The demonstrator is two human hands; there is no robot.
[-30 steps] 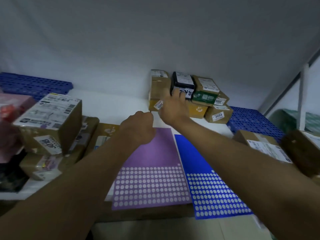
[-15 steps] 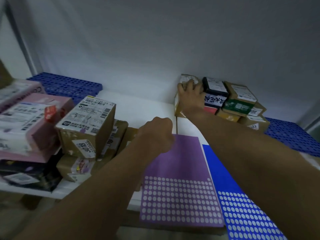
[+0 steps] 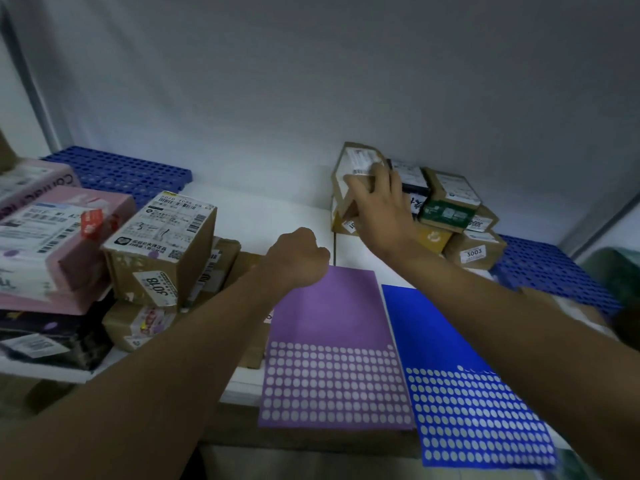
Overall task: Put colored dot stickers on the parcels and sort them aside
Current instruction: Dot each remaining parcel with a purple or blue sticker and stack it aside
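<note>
1. A brown cardboard parcel (image 3: 358, 174) with a white shipping label sits tilted at the left end of the parcel stack (image 3: 450, 216), against the back wall.
2. The right hand (image 3: 382, 216) grips this parcel, fingers (image 3: 377, 171) curled over its labelled top.
3. The left hand (image 3: 298, 259) hovers left of the stack, fingers closed in a fist; whether it holds anything cannot be told.
4. The purple sticker sheet (image 3: 329, 344) lies flat on the white surface (image 3: 270, 216), in front of the stack.
5. The blue sticker sheet (image 3: 460, 372) lies just beside the purple one.
6. A box marked 3018 (image 3: 162, 244) tops further parcels well left of the stack.
</note>
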